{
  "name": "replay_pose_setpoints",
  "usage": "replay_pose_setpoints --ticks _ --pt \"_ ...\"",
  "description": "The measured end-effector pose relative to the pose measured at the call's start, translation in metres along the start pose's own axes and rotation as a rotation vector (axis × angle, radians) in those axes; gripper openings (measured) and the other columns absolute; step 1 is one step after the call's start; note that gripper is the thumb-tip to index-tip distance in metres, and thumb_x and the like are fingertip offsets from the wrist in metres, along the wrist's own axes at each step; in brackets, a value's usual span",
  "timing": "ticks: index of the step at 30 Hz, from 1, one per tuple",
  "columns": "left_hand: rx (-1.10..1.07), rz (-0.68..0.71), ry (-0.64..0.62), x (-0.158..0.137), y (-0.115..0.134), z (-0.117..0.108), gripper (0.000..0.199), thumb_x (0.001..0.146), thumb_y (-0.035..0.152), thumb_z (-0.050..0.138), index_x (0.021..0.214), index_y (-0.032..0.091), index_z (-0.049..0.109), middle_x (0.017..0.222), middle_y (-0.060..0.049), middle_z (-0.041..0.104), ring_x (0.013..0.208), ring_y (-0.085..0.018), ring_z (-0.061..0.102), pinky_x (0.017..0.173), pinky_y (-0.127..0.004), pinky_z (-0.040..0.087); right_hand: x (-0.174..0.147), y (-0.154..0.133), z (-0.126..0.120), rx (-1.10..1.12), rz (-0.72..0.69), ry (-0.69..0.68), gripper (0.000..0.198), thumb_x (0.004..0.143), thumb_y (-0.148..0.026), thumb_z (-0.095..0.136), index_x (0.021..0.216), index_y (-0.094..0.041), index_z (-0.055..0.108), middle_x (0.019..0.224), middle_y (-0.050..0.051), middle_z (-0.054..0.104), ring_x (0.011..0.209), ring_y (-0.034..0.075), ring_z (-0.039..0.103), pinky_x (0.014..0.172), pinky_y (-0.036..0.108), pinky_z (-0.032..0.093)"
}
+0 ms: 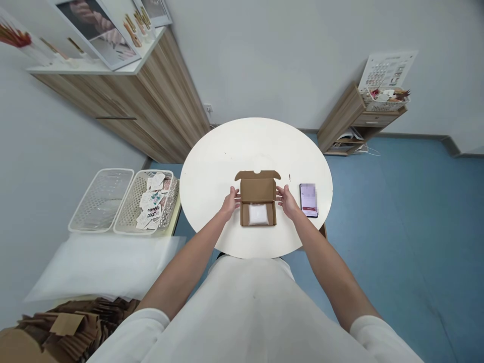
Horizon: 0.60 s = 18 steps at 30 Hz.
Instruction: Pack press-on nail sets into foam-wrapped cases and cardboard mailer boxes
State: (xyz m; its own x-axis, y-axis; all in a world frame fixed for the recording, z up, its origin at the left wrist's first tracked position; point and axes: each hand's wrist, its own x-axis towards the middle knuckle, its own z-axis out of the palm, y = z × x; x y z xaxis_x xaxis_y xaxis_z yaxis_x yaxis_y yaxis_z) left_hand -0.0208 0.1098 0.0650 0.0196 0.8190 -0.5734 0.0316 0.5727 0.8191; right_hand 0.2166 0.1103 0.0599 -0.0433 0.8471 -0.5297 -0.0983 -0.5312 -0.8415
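Flanking the small brown cardboard box, both hands are showing open: the left grip is lying with thumb up and fingers loosely parted, fingertips ending at the box's left edge, and the right grip is mirroring it at the right edge. Neither grip is enclosing anything; whether the fingertips are pressing on the cardboard, cannot tell. The box is sitting open between them, lid standing raised on the far side, and a white packet is resting inside its base. All this is occupying the near half of the round white tabletop. A phone is lying face up beside the right forearm, screen glowing. Farther left, a white basket is holding small cards; just beside it, a second basket is holding clear plastic items. Translucent sheeting is lying nearer the person. Beyond the tabletop, a wood-grain cabinet is standing at left, a smaller wooden unit at right, on blue flooring.
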Motion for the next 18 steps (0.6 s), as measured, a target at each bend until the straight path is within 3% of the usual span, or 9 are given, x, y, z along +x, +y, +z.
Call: replay_pose_setpoints --ticks 7,12,14,18 --pt "-0.010 0.027 -0.134 -0.013 -0.004 0.001 0.076 0.076 0.068 0.001 0.128 0.026 0.037 0.111 -0.007 0.051 0.102 -0.019 0.051 0.082 -0.030 0.044 -0.012 0.006 -0.003 -0.039 -0.040 -0.119 0.069 0.075 -0.069 0.010 0.116 -0.032 0.051 0.097 0.001 0.053 0.085 0.017 0.052 0.072 0.028 0.040" --pt "0.007 0.112 -0.214 -0.032 -0.017 -0.008 0.080 0.076 0.065 -0.006 0.122 0.025 0.046 0.126 -0.006 0.047 0.115 -0.022 0.043 0.093 -0.036 0.037 -0.034 0.018 -0.016 -0.078 -0.072 -0.208 0.075 0.076 -0.068 0.002 0.116 -0.030 0.051 0.113 0.004 0.054 0.106 0.021 0.047 0.088 0.036 0.036" --pt "0.113 0.159 -0.227 -0.040 -0.025 -0.011 0.077 0.079 0.063 -0.003 0.118 0.024 0.050 0.130 -0.005 0.044 0.120 -0.024 0.038 0.097 -0.039 0.032 -0.046 0.023 -0.021 -0.148 -0.085 -0.239 0.073 0.078 -0.067 0.004 0.115 -0.028 0.052 0.120 0.004 0.051 0.113 0.022 0.042 0.093 0.039 0.032" --pt "0.482 0.270 -0.122 -0.056 -0.040 -0.011 0.065 0.083 0.060 0.013 0.113 0.021 0.055 0.137 -0.007 0.034 0.126 -0.026 0.028 0.102 -0.042 0.023 -0.067 0.033 -0.023 -0.372 -0.201 -0.209 0.061 0.081 -0.062 0.015 0.117 -0.027 0.050 0.126 0.005 0.045 0.117 0.021 0.038 0.097 0.040 0.029"
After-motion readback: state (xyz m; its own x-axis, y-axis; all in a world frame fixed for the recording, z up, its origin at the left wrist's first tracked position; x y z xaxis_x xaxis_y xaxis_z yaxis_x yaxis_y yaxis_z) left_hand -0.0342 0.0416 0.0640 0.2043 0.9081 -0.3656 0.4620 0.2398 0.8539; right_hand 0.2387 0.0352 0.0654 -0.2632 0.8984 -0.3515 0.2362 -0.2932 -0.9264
